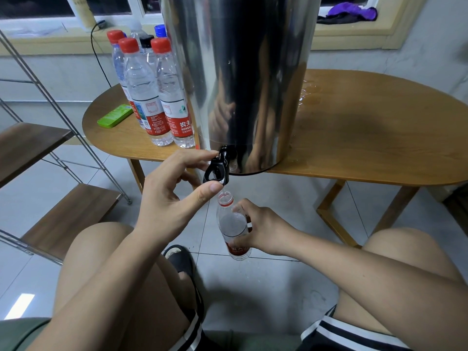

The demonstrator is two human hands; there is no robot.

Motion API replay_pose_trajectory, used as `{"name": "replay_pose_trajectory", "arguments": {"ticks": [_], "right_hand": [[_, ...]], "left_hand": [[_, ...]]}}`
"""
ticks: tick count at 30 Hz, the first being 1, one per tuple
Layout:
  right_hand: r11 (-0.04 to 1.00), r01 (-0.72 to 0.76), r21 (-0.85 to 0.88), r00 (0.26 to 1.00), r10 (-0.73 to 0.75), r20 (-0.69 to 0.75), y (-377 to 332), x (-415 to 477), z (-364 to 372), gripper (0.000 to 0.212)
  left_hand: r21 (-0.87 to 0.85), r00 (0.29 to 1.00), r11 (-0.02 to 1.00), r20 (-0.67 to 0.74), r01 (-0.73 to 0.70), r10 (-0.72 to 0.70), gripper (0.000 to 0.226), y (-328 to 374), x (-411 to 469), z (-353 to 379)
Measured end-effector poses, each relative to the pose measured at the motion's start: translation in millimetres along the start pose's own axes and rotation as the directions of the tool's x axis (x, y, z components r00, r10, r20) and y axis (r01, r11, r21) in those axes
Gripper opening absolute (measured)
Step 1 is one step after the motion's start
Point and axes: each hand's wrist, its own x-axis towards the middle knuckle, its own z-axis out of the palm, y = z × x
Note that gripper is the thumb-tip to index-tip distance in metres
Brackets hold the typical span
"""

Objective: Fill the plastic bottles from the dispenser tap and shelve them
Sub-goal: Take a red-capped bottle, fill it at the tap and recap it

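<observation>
Plastic bottle [233,224]: clear, uncapped, red ring round the neck, red label low on the body, some water inside, level hard to read. Held off the floor, nearly upright, mouth just beneath the black tap [219,166], with a thin stream running in. Right grip [258,230] wrapped round its middle. Left grip [167,196] pinching the tap lever between thumb and forefinger. Tap set low on a tall steel dispenser [240,72] at the near edge of an oval wooden tabletop [367,138]. Left of the dispenser, a cluster of capped bottles [149,92], mostly red caps, and a flat green box [115,119]. Wet patch [307,89] to the right. Grey tiled floor [278,198] below, with a few drops under the bottle. Metal-framed shelf [65,219] with wooden boards at far left. Purple cloth [352,10] on the windowsill.
</observation>
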Motion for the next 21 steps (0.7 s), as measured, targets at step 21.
{"name": "replay_pose_trajectory", "arguments": {"ticks": [21], "right_hand": [[1.0, 0.009, -0.003, 1.0, -0.009, 0.006, 0.1, -0.1, 0.2, 0.062]], "left_hand": [[-0.009, 1.0, 1.0, 0.006, -0.015, 0.015, 0.046, -0.6, 0.5, -0.2]]}}
